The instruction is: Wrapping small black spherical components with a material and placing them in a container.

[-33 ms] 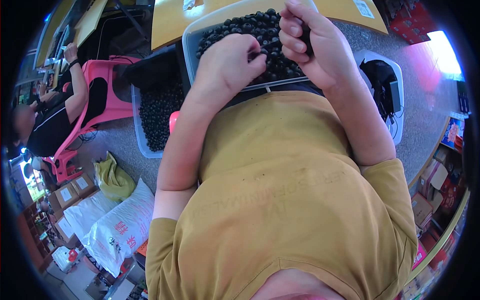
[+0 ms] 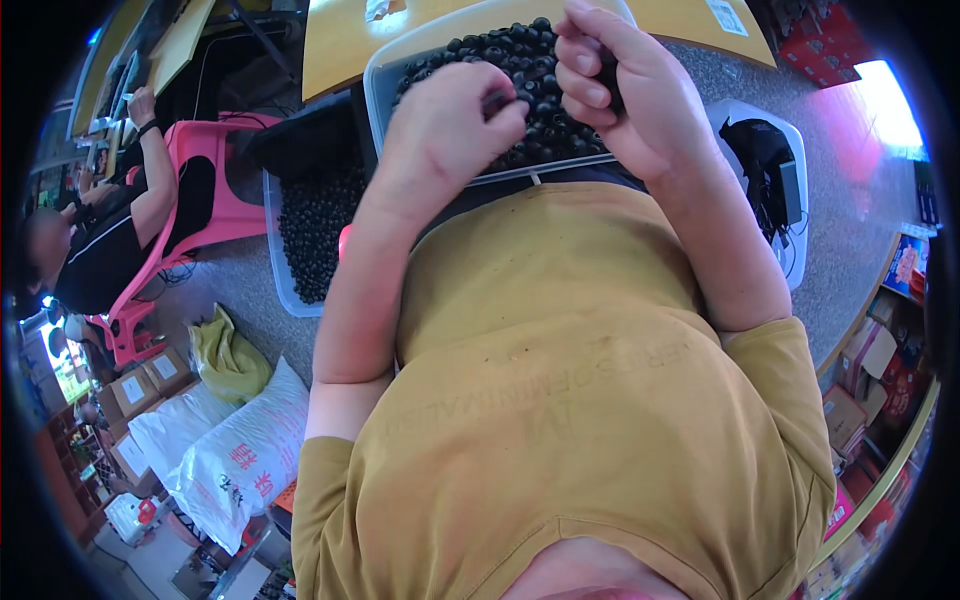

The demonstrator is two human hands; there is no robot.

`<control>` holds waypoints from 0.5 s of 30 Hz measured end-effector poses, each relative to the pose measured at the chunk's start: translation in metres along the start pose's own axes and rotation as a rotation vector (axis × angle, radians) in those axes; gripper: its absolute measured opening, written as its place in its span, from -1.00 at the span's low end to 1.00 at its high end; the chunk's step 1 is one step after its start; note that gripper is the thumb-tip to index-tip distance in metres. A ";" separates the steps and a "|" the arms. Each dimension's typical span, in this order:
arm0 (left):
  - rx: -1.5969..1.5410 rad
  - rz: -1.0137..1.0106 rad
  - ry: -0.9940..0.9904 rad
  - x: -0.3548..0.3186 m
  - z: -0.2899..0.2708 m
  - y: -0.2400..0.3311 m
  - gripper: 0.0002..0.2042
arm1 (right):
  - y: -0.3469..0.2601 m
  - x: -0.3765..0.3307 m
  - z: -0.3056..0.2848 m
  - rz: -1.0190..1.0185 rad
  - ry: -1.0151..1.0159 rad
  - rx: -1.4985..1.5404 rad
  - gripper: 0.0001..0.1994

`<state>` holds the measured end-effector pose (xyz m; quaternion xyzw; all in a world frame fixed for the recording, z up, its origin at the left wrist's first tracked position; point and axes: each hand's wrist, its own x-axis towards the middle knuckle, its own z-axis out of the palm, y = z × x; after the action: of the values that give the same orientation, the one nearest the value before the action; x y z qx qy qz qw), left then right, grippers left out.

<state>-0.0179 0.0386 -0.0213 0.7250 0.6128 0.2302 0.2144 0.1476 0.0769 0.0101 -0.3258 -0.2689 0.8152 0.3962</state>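
A clear plastic tray (image 2: 385, 75) heaped with small round black parts (image 2: 520, 60) rests on my lap, against my mustard-yellow shirt. My left hand (image 2: 450, 130) hovers over the tray's near side, its fingertips pinched on one small black part. To its right, my right hand (image 2: 620, 90) is curled over the pile, its fingers closed around a dark part that is mostly hidden by them. The two hands are close together, almost touching.
A second clear bin of black parts (image 2: 310, 240) stands on the floor to the left. Another person sits on a pink plastic chair (image 2: 200, 170) beyond it. A yellow table (image 2: 340, 40) lies ahead, a bin with dark gear (image 2: 770, 170) right, white sacks (image 2: 240, 450) lower left.
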 end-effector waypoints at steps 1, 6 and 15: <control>-0.209 -0.038 0.109 -0.003 -0.006 -0.002 -0.80 | -0.001 -0.001 0.001 0.018 -0.026 -0.032 -0.82; -0.987 -0.215 0.197 -0.016 -0.046 0.016 -0.82 | 0.004 -0.013 0.013 -0.024 -0.087 -0.178 -0.86; -1.351 -0.089 0.106 -0.025 -0.045 0.027 -0.82 | 0.020 -0.027 0.019 -0.285 -0.338 -0.279 -0.74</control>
<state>-0.0266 0.0109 0.0289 0.3937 0.3735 0.5886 0.5992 0.1371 0.0399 0.0167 -0.1954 -0.4842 0.7491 0.4077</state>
